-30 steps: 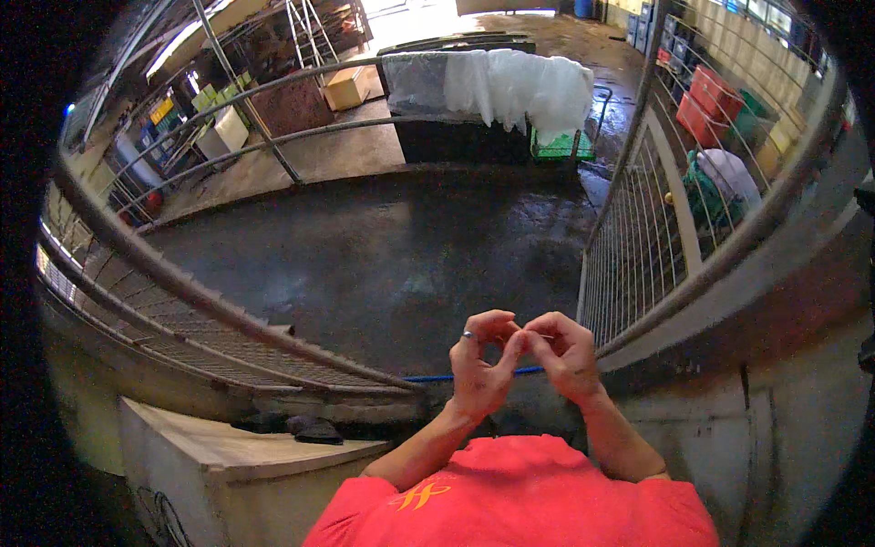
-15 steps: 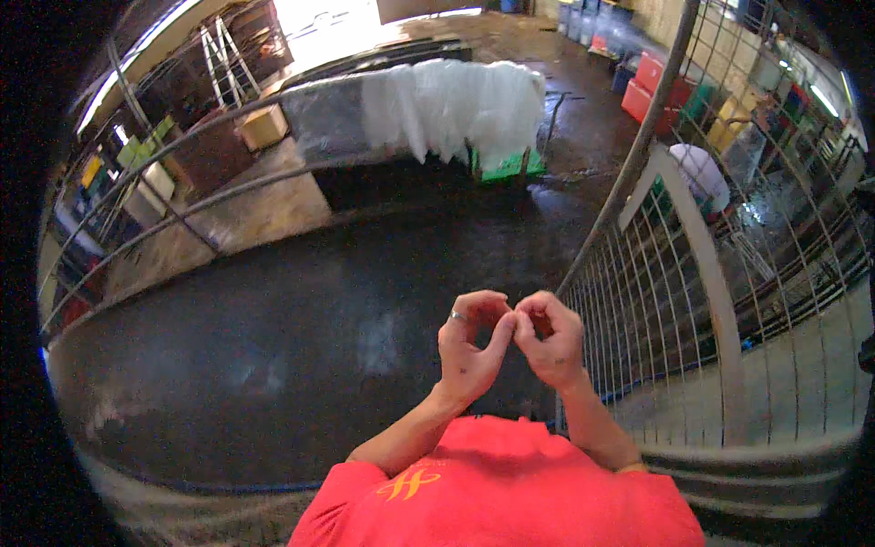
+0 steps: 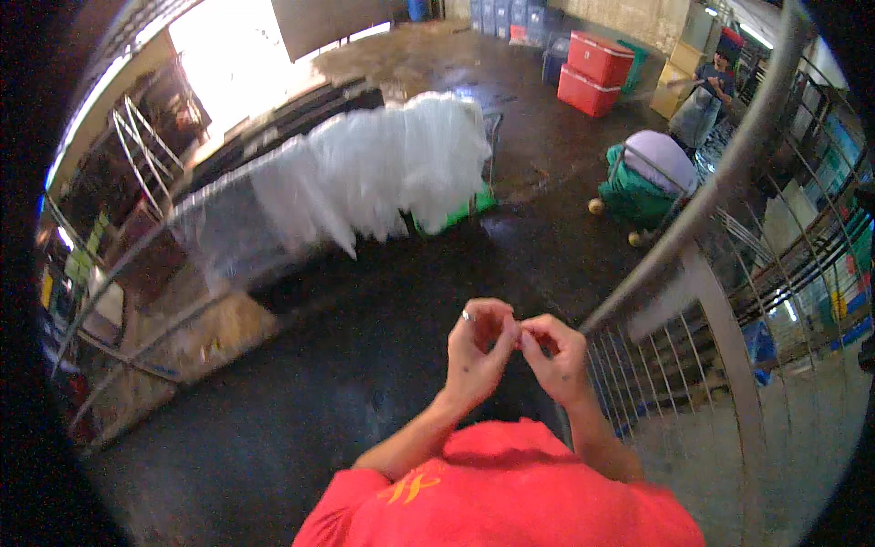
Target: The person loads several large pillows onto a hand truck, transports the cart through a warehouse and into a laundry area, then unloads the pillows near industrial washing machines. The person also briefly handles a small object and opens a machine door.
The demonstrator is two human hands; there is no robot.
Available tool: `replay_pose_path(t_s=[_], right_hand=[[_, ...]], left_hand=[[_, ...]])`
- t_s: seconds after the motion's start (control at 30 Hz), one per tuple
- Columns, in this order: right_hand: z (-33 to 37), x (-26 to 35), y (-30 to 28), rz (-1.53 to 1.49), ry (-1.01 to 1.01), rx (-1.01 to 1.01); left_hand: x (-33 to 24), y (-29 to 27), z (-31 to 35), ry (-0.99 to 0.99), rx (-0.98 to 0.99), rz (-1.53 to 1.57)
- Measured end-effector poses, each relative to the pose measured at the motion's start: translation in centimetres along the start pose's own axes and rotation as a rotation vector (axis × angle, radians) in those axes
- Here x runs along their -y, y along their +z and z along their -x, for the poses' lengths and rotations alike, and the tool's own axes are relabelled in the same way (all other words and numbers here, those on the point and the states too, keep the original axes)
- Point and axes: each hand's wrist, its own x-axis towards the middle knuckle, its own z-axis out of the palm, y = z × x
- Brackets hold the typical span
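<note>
In front of my red shirt point(image 3: 510, 492), my left hand point(image 3: 478, 356) and my right hand point(image 3: 558, 361) are raised with their fingertips meeting. Each hand is closed in a pinch, thumb against curled fingers. Whatever lies between the fingertips, if anything, is too small to make out. A ring point(image 3: 468, 316) sits on a finger of my left hand. Dark flooring point(image 3: 346, 392) lies below and left of the hands.
A metal rail point(image 3: 720, 191) and wire mesh gate point(image 3: 656, 383) stand close on the right. Translucent plastic sheeting point(image 3: 392, 164) drapes over a rack ahead. Red cooler boxes point(image 3: 592, 77), a green wheeled cart point(image 3: 638, 196) and another person point(image 3: 706, 100) are farther right.
The view has swung to the right, so the sheeting and red boxes sit farther left and the other person shows plainly. My hands stay pinched together, nearly unmoved.
</note>
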Motion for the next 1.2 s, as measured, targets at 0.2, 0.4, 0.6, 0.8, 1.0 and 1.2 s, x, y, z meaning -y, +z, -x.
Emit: replay_pose_path(t_s=[0.2,0.4,0.6,0.8,1.0,1.2], right_hand=[[-17.4,-5.6,2.5,0.001,-0.002,-0.027],[-31.6,-13.6,0.6,0.27,-0.104,-0.144],[-44.0,-22.5,-2.5,0.259,0.006,-0.407],[-53.6,-27.4,-10.8,0.433,0.039,-0.571],[-62.9,-36.5,-18.9,0.445,0.143,-0.651],[-73.1,-43.4,-27.4,0.41,0.117,-0.683]], left_hand=[[4.2,-3.7,-17.2,0.013,-0.037,-0.096],[12.6,-3.4,-34.0,-0.003,0.087,-0.057],[21.3,0.5,-50.4,-0.095,0.217,0.01],[27.2,8.3,-63.5,-0.082,0.509,-0.032],[36.3,16.4,-74.5,-0.083,0.558,-0.055],[42.5,24.1,-85.5,-0.113,0.552,-0.014]])
